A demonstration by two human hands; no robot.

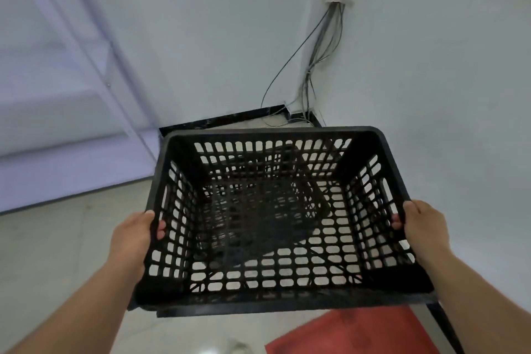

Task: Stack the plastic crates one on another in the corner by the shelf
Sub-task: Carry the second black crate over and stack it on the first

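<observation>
A black plastic crate with perforated walls and floor fills the middle of the view, held level above the floor in the corner. My left hand grips its left wall, fingertips poking through the slots. On the right wall my right hand grips the same way. Through the crate's floor I make out dark shapes below, possibly another black crate, but the grid hides the detail.
A pale shelf unit stands at the left against the wall. Grey cables run down the corner to a black skirting. A red mat lies on the pale tiled floor at the lower right.
</observation>
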